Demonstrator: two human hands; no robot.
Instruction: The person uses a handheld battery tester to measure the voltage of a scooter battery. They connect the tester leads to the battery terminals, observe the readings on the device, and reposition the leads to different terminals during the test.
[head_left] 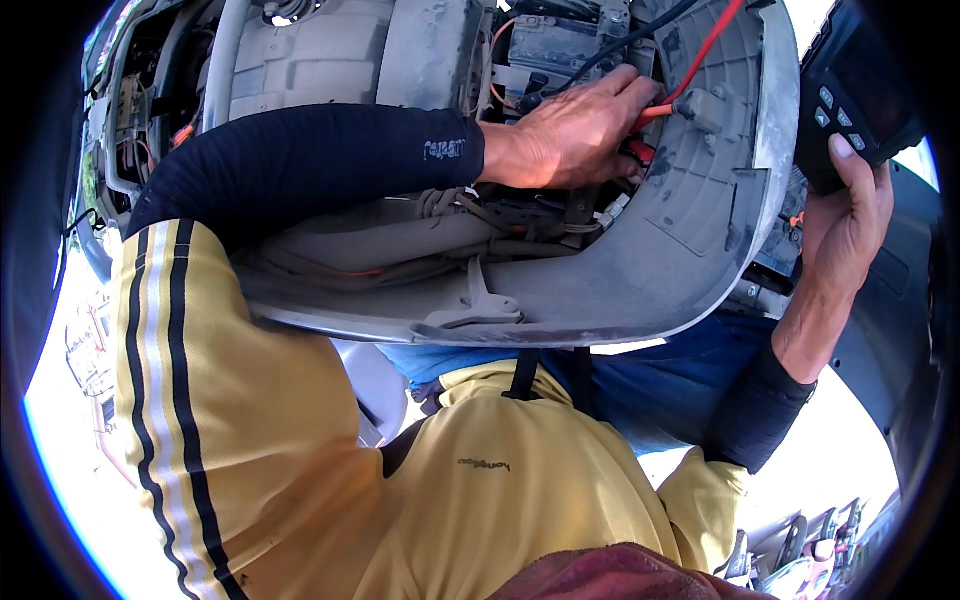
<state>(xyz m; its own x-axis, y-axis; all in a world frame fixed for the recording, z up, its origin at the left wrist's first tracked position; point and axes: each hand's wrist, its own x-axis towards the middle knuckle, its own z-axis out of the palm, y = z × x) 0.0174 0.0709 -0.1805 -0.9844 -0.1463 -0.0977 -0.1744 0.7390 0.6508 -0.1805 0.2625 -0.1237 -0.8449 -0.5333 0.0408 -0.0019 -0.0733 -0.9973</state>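
Observation:
My left hand [565,135] reaches into an open grey engine or seat bay, its fingers closed around a red clamp [638,152] that they partly hide. A red cable [708,45] runs up from beside the fingers, near a grey block on the bay's inner wall. Beyond the hand lies a dusty dark box, apparently a battery [560,45], with a black cable [632,42] crossing it. At the right, my right hand [850,215] grips a black handheld tester [868,85]. Its thumb rests by the small buttons, and the screen looks dark.
A grey plastic rim [600,315] curves around the bay between my body and the battery. Inside run a thick hose [370,245] and bundled wires, near a grey bracket [475,305]. Dark panels stand at the far left and right.

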